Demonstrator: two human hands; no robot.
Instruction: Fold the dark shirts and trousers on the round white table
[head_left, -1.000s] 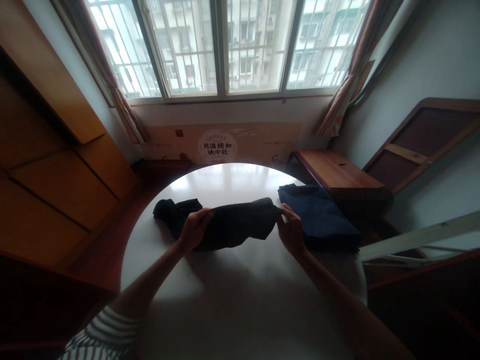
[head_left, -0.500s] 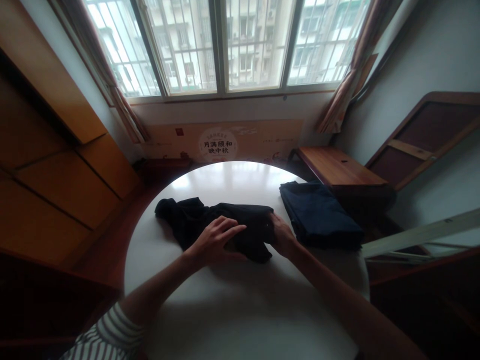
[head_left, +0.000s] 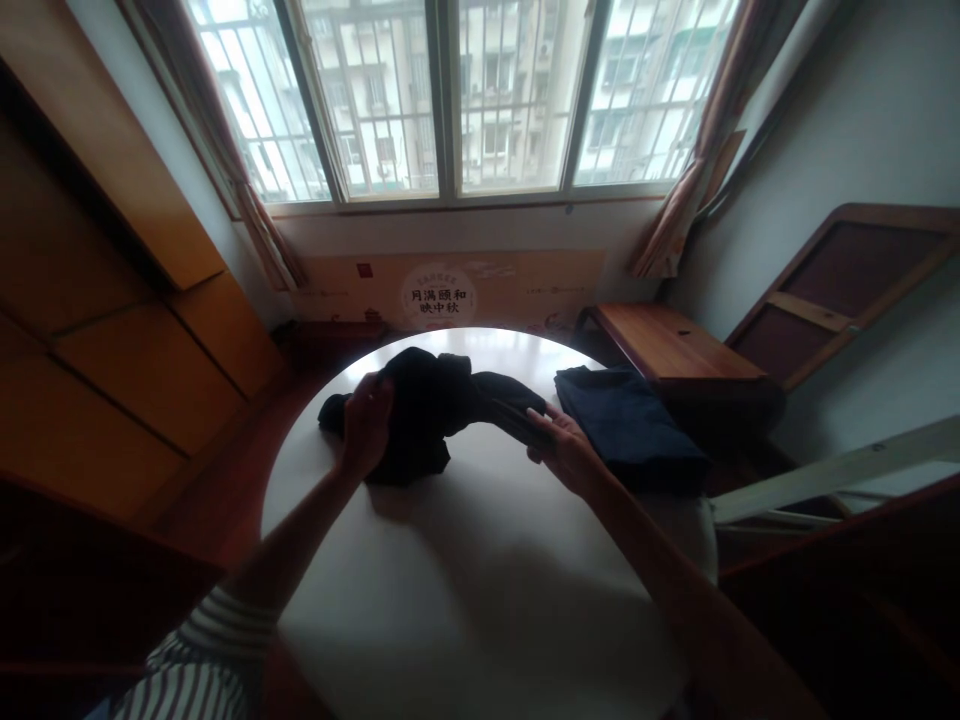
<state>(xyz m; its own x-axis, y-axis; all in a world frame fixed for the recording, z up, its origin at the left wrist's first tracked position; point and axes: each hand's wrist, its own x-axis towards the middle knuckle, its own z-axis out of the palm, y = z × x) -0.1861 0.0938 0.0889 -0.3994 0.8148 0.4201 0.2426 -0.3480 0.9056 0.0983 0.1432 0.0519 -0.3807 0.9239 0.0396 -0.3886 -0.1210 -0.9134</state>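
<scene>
A black garment (head_left: 424, 410) is bunched up above and on the white round table (head_left: 480, 580); its exact kind does not show. My left hand (head_left: 367, 415) is closed on its left part, which is lifted. At the garment's right end, my right hand (head_left: 562, 445) pinches a folded edge between thumb and fingers. Between the two hands the cloth arches a little off the tabletop. A folded dark navy garment (head_left: 634, 420) lies flat on the table's right side, just beyond my right hand.
Behind the table stand a low wooden table (head_left: 671, 340) and a printed banner (head_left: 442, 290) under the barred window (head_left: 450, 100). Wooden cabinets (head_left: 150, 330) line the left. A brown-framed panel (head_left: 847, 290) leans on the right wall, near a pale rail (head_left: 832, 470).
My left hand has moved left from the garment's middle and gripped its left part. The garment's left side has been raised and bunched. My right hand still holds the right end.
</scene>
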